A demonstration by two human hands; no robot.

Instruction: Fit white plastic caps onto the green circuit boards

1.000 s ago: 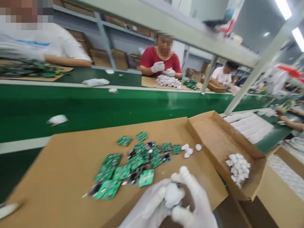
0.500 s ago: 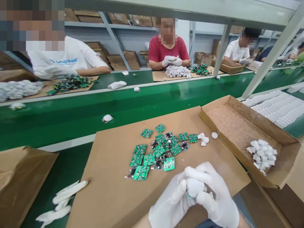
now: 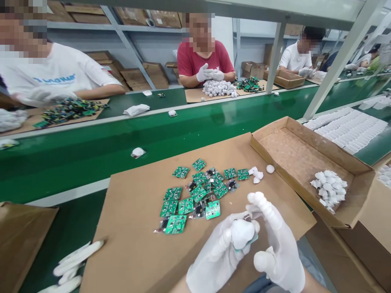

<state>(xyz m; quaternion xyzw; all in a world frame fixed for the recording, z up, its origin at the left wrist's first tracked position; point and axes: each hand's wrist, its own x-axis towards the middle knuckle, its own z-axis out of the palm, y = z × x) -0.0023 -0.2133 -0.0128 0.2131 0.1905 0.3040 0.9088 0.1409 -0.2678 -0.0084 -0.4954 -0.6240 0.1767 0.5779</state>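
Note:
In a white glove, my left hand [image 3: 214, 248] grips a small green circuit board with a rounded lump of white putty-like material [image 3: 242, 234] on top. My right hand [image 3: 276, 244], also gloved, is just right of it, thumb and fingers spread apart; its fingertips are near the board's far edge, and I cannot tell whether they touch it. Beyond both hands, several green circuit boards [image 3: 198, 193] lie loosely on a brown cardboard sheet [image 3: 131, 228]. A crumpled white piece [image 3: 255, 175] and a round white lump [image 3: 270, 168] sit to their right.
A shallow cardboard tray [image 3: 275, 134] at right holds a heap of white lumps [image 3: 330, 189]. Rows of white strips [image 3: 348, 128] lie behind it. White finger-shaped pieces [image 3: 76, 260] are at left. Across the green conveyor belt [image 3: 100, 152], several gloved co-workers sit with piles of boards.
My right hand has opened and drawn back from the white lump, while my left hand keeps the board. More of the board's green edge shows. The whole view has shifted slightly.

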